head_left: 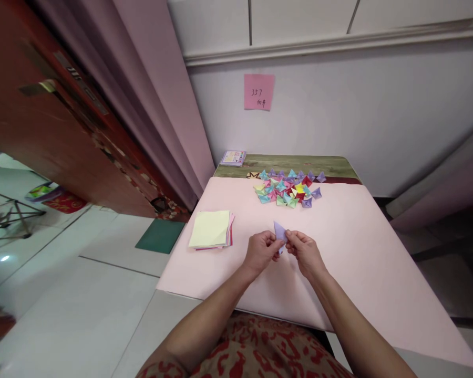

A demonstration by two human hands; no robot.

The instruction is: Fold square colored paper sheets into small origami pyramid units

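A small folded piece of lavender origami paper (pixel 279 231) is held up over the pink-covered table (pixel 350 262). My left hand (pixel 263 249) pinches its lower left side between thumb and fingers. On its right edge, my right hand (pixel 302 250) grips it with thumb and forefinger. Its pointed tip sticks up between the hands, while the fingers hide part of the lower end. Beyond my hands lies a cluster of several folded paper pieces (pixel 286 190) in purple, blue, yellow, green, pink and red. To the left rests a stack of square paper sheets (pixel 209 229), pale yellow on top.
A packet (pixel 233 158) sits at the table's far left corner. On the wall hangs a pink note (pixel 259 92) with handwriting. A brown door (pixel 82 121) and a mauve curtain (pixel 157 79) stand at the left. A green mat (pixel 160 235) lies on the tiled floor.
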